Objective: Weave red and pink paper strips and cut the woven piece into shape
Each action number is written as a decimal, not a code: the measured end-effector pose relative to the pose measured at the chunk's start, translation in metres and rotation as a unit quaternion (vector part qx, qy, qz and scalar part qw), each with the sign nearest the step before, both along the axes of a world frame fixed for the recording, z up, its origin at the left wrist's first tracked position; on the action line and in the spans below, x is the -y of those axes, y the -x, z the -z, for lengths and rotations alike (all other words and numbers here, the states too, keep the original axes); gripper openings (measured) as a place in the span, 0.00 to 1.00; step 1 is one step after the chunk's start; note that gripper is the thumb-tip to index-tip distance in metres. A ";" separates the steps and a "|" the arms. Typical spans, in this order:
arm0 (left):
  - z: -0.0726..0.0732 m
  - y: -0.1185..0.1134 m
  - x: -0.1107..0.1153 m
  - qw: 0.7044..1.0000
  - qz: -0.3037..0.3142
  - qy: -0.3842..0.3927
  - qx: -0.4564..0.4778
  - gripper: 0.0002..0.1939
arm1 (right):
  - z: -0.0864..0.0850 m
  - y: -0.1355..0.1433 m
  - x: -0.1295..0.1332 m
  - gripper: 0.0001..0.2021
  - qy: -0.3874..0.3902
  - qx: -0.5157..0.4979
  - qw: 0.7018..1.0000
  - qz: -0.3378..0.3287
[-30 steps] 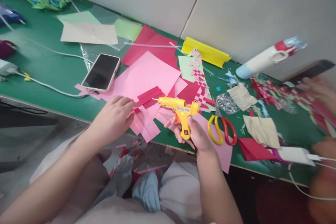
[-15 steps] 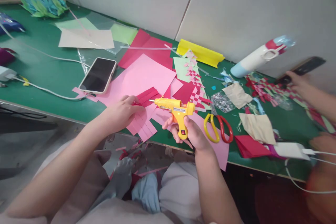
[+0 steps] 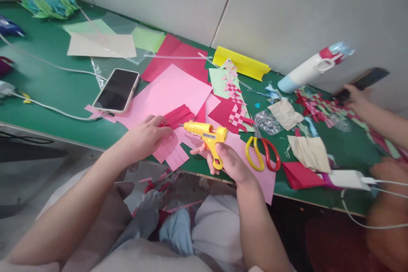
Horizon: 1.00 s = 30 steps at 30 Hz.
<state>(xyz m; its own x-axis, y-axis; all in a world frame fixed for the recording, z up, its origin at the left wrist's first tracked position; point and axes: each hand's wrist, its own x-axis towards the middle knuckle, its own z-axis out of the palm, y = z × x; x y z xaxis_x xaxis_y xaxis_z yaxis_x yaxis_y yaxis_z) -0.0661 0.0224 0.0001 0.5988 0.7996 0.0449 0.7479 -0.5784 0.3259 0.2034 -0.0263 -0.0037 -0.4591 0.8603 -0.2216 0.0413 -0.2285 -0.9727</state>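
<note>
Right hand (image 3: 230, 161) grips glue gun (image 3: 208, 136) | left hand (image 3: 147, 138) touches red strips (image 3: 178, 115), hold unclear | scissors (image 3: 267, 148) at gun's 3 o'clock

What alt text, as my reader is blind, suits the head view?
The right hand holds a yellow plastic glue gun; the left hand touches dark pink paper strips over a green table. Metal scissors with red and yellow handles lie nearby.

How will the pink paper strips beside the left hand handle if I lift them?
The pink paper strips look thin and narrow, so they'd probably flop. Being paper, they're likely light and easily creased. They lie close side by side, so neighbours might shift.
</note>
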 end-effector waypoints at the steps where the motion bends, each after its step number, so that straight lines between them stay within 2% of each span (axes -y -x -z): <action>1: 0.001 0.000 0.000 1.000 -0.001 -0.002 0.002 0.20 | -0.001 0.000 0.002 0.23 -0.006 0.021 1.000 -0.004; 7: 0.006 0.002 0.002 1.000 -0.008 -0.024 0.004 0.18 | -0.006 0.003 0.014 0.24 -0.035 0.112 0.992 -0.053; 15: 0.005 0.004 0.006 0.999 -0.027 -0.040 -0.018 0.14 | -0.008 0.011 0.020 0.22 -0.063 0.161 0.983 -0.065; 21: 0.007 0.004 0.006 0.998 -0.029 -0.054 -0.012 0.15 | -0.007 0.013 0.020 0.22 -0.066 0.165 0.982 -0.066; 30: 0.008 0.002 0.007 0.997 -0.041 -0.066 -0.024 0.17 | -0.004 0.010 0.019 0.25 -0.033 0.115 0.992 -0.035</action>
